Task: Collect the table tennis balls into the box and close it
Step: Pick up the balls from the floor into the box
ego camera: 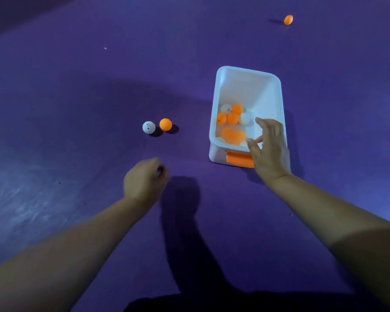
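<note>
1. Purple worktop, dim light, pale glare at the left edge.
2. Left hand: low over the worktop, fingers curled in, motion-blurred. Cannot tell whether the grip encloses anything.
3. White ball and orange ball: just beside each other on the worktop, left of the box.
4. White box: top open, orange latch on the near wall. Inside: ball cluster of orange and white, plus a blurred orange ball nearer the latch.
5. Right hand: over the box's near right corner, grip open, fingers spread, holding nothing.
6. Far orange ball: alone, well apart, at the back right.
</note>
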